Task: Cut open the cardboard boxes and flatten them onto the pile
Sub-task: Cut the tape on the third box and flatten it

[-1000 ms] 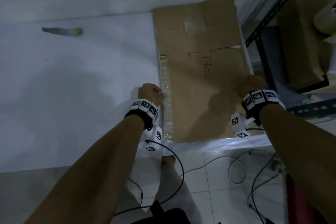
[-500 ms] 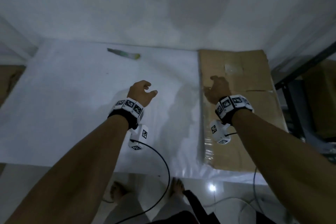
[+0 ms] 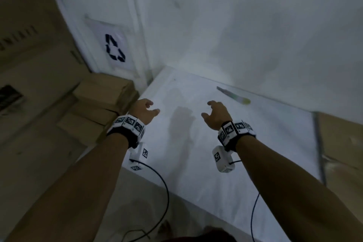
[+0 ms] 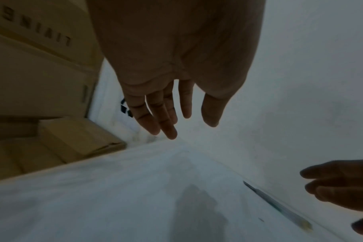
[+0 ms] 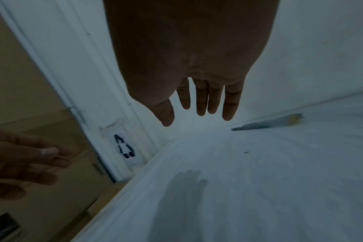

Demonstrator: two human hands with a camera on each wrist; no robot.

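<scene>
Left hand (image 3: pixel 145 111) and right hand (image 3: pixel 215 114) both empty, fingers loosely spread above the white table (image 3: pixel 245 153)

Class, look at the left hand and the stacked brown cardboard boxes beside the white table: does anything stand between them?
Nothing visible does. The left hand hovers open above the white table's left edge, and the stacked brown cardboard boxes sit directly beside it.

walls (image 3: pixel 235 15): white | table (image 3: pixel 206 163): white | wall sign (image 3: pixel 115 49): recycling symbol | light: dim

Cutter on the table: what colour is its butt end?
Yellow-green on the cutter, clearest in the right wrist view.
</scene>
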